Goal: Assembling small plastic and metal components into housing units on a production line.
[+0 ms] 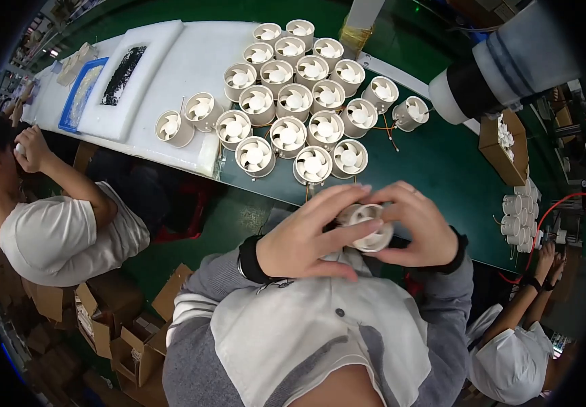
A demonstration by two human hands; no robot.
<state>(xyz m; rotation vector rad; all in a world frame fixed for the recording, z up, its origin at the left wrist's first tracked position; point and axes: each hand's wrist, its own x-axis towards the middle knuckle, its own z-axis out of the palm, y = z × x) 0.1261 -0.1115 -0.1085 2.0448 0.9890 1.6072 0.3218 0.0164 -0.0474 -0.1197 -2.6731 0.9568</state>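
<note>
Close to the chest, at about six o'clock from the packed cluster of fans (299, 102) on the green worktable (442, 163), the person is cradling one small cream duct fan (367, 227) between both hands. The left hand (306, 237) is wrapping around the housing from nine o'clock, fingers curled over its top edge and closed on it; the right hand (418, 227) is clasping it from three o'clock, thumb and fingers likewise shut around the rim. The impeller face is tilting up toward the camera, partly hidden by fingers. Judging from this hold, good handling means keeping pressure on the round housing only, leaving the blades free to spin, and turning the unit slowly so every side can be checked. Loose wire leads (391, 136) are trailing among the finished fans at twelve o'clock, so any lead on this one, not visible here, probably wants keeping clear of the fingers. A seated co-worker (55, 230) is working at nine o'clock.
</note>
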